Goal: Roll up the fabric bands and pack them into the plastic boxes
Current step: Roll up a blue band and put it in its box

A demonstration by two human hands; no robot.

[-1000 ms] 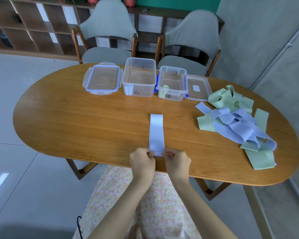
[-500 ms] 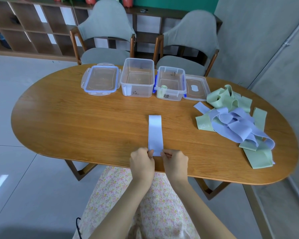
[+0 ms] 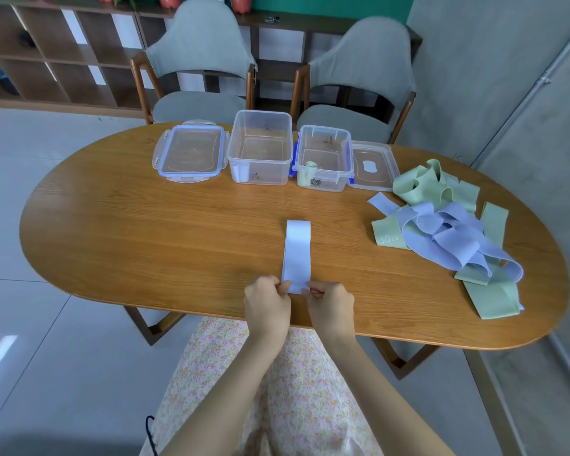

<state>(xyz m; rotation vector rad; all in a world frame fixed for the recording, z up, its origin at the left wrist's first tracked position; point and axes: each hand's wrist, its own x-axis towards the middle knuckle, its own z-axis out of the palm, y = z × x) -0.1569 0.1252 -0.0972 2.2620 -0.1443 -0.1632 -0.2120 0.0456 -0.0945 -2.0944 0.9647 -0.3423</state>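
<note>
Lilac band [image 3: 297,251] (flat), near-edge end pinched

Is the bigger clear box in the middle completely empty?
No, a rolled pale band stands in the front left corner of the bigger box.

Oval wooden table in a grey-floored room with shelving and two chairs.

The oval, warm-brown wooden table [image 3: 145,232] stands on angled wooden legs over a glossy pale grey tiled floor [image 3: 30,357] that catches soft light reflections. Behind it, two grey upholstered chairs with wooden frames [image 3: 201,70] [image 3: 359,77] face the tabletop. A low brown open-cubby shelving unit [image 3: 63,60] runs along the far side beneath a teal green wall [image 3: 326,4]. At right rises a plain grey textured wall [image 3: 507,77].
</note>
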